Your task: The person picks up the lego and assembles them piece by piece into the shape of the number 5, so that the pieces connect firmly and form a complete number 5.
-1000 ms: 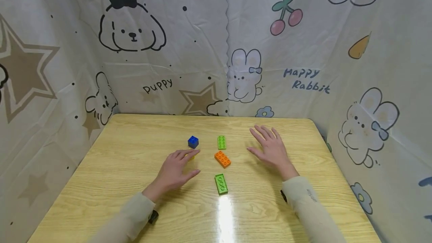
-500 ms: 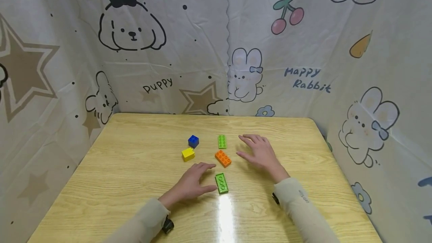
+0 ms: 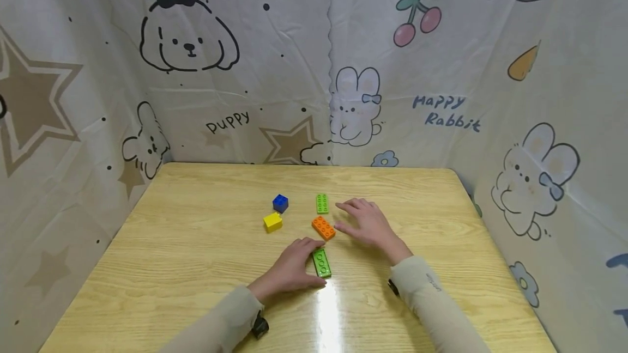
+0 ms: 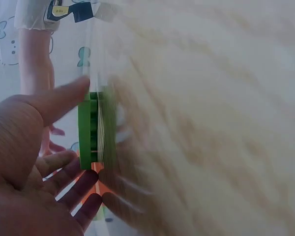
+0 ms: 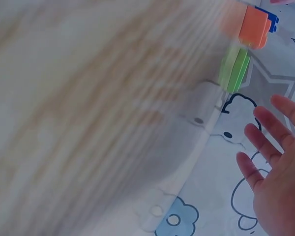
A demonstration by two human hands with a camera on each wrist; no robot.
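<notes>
My left hand (image 3: 290, 268) spans the near green brick (image 3: 321, 263), which lies with its hollow underside up. The thumb is by the brick's near end and the fingertips by its far end; in the left wrist view the green brick (image 4: 85, 130) sits between thumb and straight fingers. To the right of the orange brick (image 3: 323, 227), my right hand (image 3: 368, 223) hovers with its fingers spread, its fingertips close to that brick. In the right wrist view, nothing is in the right hand (image 5: 280, 152).
Behind the orange brick lies a second green brick (image 3: 321, 204), studs up. A blue brick (image 3: 281, 203) and a yellow brick (image 3: 272, 223) stand to the left. The wooden table (image 3: 206, 195) is enclosed by a printed cloth (image 3: 284, 86) at the back and sides.
My left hand has moved from over the yellow brick rightward and nearer, to around the near green brick. My right hand has moved left toward the orange brick. The bricks have stayed in place.
</notes>
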